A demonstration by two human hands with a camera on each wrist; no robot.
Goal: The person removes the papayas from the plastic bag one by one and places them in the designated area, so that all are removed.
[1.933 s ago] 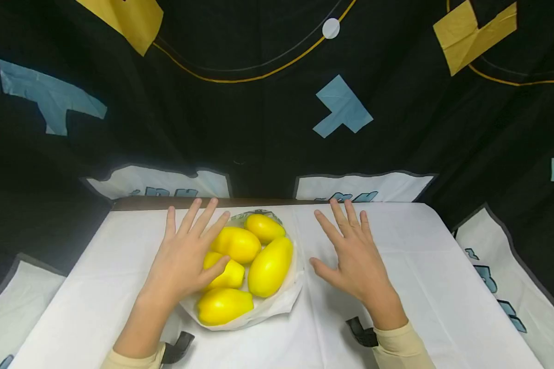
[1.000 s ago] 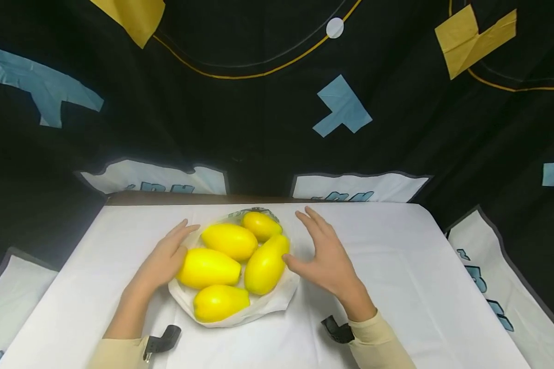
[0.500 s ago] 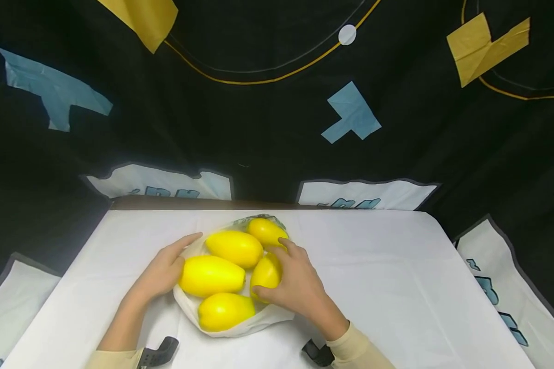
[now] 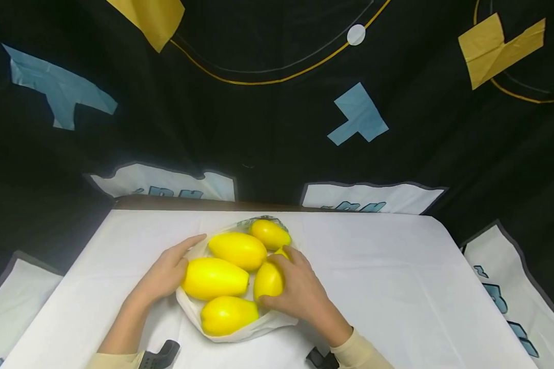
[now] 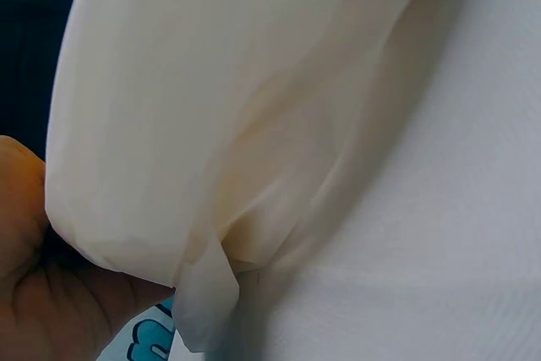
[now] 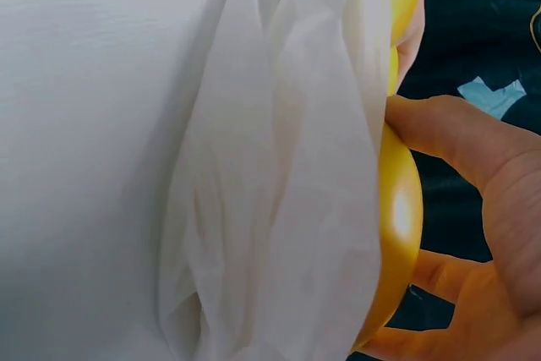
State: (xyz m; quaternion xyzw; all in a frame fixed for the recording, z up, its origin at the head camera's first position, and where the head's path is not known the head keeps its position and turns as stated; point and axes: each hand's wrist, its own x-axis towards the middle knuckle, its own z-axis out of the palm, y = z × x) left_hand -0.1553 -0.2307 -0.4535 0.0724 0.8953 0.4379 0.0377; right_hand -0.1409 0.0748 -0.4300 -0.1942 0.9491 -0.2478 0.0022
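R hand [image 4: 300, 287] has fingers curled round the rightmost yellow fruit [image 4: 269, 279], spread approx. its width; fruit sits in white bag [image 4: 277, 322] on surface [image 4: 388, 277] w/ 4 other yellow fruits [image 4: 216, 278] — L hand [image 4: 166, 271] touches bag's L side, thumb & index apart, can't tell if gripping.

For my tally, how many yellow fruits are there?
5: front fruit, left fruit, middle fruit behind it, back fruit, and right fruit held by the right hand. Others may be hidden.

Table [image 4: 397, 256]: white top, rounded far right corner
Curtain [image 4: 258, 133]: black, behind the table
Blue patches [image 4: 362, 113]: on the curtain
White disc [image 4: 356, 35]: on a yellow line [image 4: 254, 83]
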